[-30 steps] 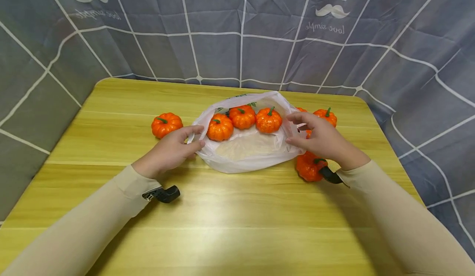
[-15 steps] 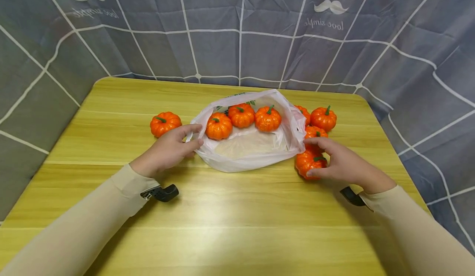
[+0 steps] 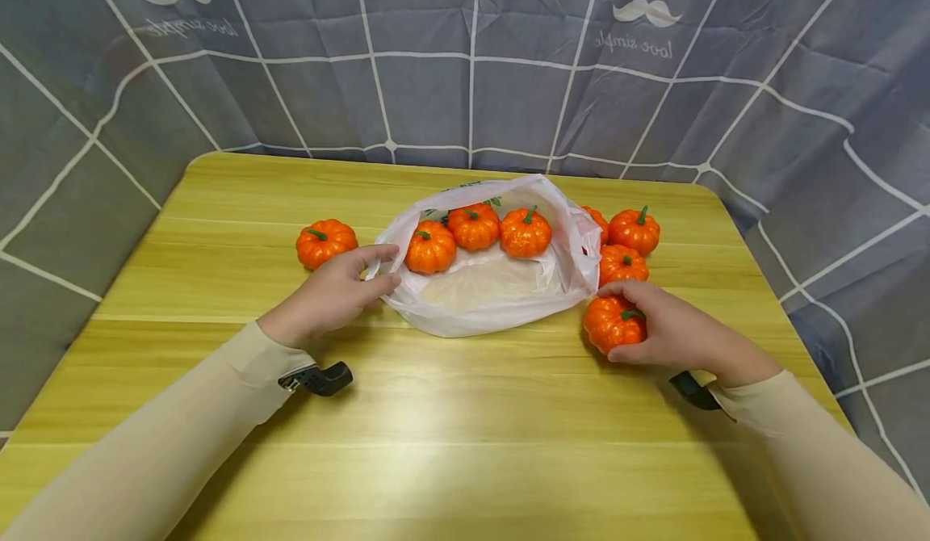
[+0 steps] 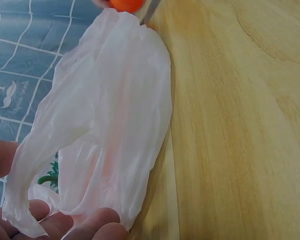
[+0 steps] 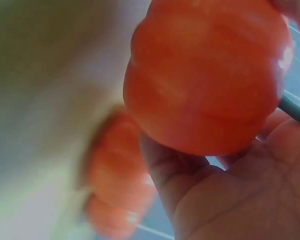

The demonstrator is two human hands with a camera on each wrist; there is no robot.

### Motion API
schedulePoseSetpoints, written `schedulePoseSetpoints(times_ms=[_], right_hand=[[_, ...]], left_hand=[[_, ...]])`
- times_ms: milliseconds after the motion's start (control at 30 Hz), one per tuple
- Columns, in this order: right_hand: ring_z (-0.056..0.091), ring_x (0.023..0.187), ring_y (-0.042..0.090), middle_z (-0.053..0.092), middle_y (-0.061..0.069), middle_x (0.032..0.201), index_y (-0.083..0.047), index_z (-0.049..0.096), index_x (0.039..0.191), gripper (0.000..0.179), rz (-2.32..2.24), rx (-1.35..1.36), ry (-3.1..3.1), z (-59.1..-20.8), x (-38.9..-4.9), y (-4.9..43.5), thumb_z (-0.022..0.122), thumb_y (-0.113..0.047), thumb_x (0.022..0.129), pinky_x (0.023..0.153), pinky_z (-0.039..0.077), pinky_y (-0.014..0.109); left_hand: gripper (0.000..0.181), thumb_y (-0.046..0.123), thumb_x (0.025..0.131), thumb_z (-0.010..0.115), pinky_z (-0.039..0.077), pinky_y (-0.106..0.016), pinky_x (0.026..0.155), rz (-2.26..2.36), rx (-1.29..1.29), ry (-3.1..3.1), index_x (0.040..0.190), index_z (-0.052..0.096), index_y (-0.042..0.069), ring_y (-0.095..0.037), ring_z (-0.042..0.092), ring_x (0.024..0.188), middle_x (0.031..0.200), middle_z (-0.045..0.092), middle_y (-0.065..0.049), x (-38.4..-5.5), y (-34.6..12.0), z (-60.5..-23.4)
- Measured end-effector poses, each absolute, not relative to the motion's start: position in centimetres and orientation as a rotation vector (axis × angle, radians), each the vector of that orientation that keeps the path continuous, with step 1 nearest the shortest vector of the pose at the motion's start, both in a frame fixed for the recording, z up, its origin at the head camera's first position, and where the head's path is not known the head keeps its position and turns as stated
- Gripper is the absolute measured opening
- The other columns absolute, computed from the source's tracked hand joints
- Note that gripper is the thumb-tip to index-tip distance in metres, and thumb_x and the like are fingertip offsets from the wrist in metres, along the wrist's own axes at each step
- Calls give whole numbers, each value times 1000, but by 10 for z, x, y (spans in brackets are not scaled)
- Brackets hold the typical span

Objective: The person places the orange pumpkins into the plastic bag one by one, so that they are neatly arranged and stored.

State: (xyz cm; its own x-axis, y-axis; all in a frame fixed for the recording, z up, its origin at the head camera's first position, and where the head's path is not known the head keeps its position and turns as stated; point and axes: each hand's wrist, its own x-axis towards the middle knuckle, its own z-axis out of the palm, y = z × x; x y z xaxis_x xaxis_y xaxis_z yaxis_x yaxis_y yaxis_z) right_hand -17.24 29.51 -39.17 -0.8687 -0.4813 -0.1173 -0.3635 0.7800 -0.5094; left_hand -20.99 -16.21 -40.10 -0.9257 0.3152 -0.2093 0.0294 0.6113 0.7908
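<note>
My right hand (image 3: 683, 331) grips a small orange pumpkin (image 3: 609, 325) with a green stem, thumb on the near side and fingers on the far side. In the right wrist view this pumpkin (image 5: 205, 80) fills the upper middle, fingers curled against it. A white plastic bag (image 3: 479, 325) lies with its mouth spread wide in the middle of the table. My left hand (image 3: 330, 295) holds the bag's left edge; in the left wrist view the bag's handle loop (image 4: 20, 195) runs between thumb and fingers. Inside the bag sit three pumpkins (image 3: 525, 234) in a row.
Left of the bag is a lone pumpkin (image 3: 325, 244). Three more stand at its right side: a near pumpkin (image 3: 625, 263), a far pumpkin (image 3: 634, 232) and one partly hidden pumpkin (image 3: 596, 223). A grey checked curtain (image 3: 421, 105) surrounds the wooden table (image 3: 436, 412).
My right hand has left the bag's right edge, come down toward me and to the right, and taken hold of the nearest pumpkin. The left hand stays at the bag.
</note>
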Motion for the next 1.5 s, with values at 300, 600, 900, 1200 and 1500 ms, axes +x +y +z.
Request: schedulePoseSetpoints(times_ms=[300,600,900,1200,1500], right_hand=[[60,107,5,67,-1,123,-12,59,137,71,-959,-1020,2733,-345,-182,271,95,-11,76,93,49,12],[55,128,26,60,9,141,-10,60,138,69,-916,-1060,2705,-342,-226,190,93,-18,79,109,48,46],[54,123,26,45,8,141,-25,56,149,79,-827,-844,2579,-365,-242,123,91,-35,79,111,47,47],[59,115,26,43,9,139,-26,52,153,78,-718,-793,2608,-387,-243,94,85,-35,83,108,50,42],[60,119,26,46,10,143,-23,48,157,82,-607,-778,2635,-397,-239,81,87,-34,85,112,49,45]], left_hand=[[62,35,105,63,52,-33,79,1234,271,2495,160,45,10,-26,72,87,155,53,-14,-211,-161,-399],[61,35,106,63,52,-32,83,1229,306,2512,159,46,9,-26,74,87,162,48,-13,-211,-160,-399],[64,39,105,62,54,-33,83,1232,298,2500,160,45,11,-23,77,87,164,45,-13,-212,-161,-398],[62,39,106,60,45,-55,113,1199,339,2548,159,46,9,-31,63,131,164,46,-11,-212,-162,-396],[60,37,105,61,33,-60,123,1202,345,2554,157,49,8,-34,38,155,165,46,-9,-213,-161,-394]])
